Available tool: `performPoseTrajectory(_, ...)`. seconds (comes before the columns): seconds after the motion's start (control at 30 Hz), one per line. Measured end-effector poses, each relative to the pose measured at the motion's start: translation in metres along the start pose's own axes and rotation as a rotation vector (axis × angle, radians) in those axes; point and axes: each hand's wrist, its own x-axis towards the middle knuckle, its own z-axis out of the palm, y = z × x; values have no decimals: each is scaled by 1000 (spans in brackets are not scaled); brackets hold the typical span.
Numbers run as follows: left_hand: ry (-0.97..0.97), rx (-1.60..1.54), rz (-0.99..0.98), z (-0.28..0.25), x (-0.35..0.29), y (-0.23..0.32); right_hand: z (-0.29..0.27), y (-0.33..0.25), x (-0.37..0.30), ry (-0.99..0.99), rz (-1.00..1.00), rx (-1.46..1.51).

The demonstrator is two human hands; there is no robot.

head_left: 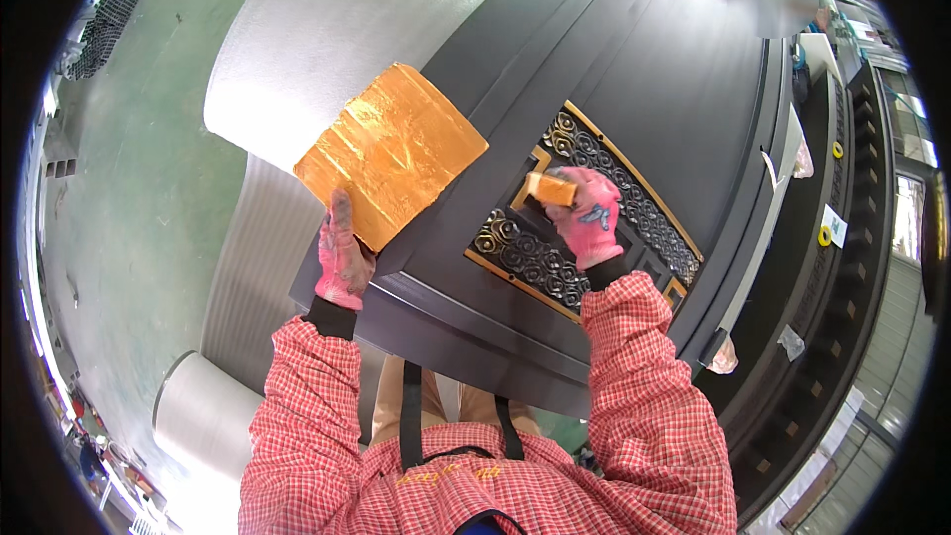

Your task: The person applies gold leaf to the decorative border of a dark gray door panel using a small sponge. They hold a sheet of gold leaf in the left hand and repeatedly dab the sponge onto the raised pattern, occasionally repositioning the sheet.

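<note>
My left hand, in a pink glove, grips the lower corner of a square board coated in shiny gold paint and holds it up beside the dark grey door panel. In my right hand, also gloved in pink, is a small sponge block with a gold-orange side. That hand is over an ornate carved panel set in the door. Its dark rosette relief is framed by gold-coloured edges. My right hand hides part of the panel's middle, and I cannot tell whether the sponge touches it.
Light grey foam sheeting curves along the left, with a roll lower down. Green floor lies beyond. Right of the door stand long dark profiles with yellow tape rolls and plastic scraps.
</note>
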Motion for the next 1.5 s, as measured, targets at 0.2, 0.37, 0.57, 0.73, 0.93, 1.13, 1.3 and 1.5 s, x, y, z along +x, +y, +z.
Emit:
performPoseTrajectory(0.2,-1,16,36,6,1,0,3,7,6,47,-20,71)
performPoseTrajectory(0.37,34,15,53,9,-1,-2,3,22,16,134,104,197)
performPoseTrajectory(0.57,61,-30,72,10,2,-6,7,30,20,141,34,144)
performPoseTrajectory(0.73,52,-54,104,6,4,-9,8,31,26,34,-24,172)
performPoseTrajectory(0.93,52,-69,104,5,6,-12,10,36,32,49,-120,83)
performPoseTrajectory(1.13,58,-50,132,9,4,-10,5,34,36,106,-44,150)
performPoseTrajectory(1.3,48,-75,120,3,6,-12,1,25,13,114,-15,264)
performPoseTrajectory(1.5,73,-67,113,10,3,-10,-2,13,8,67,-68,102)
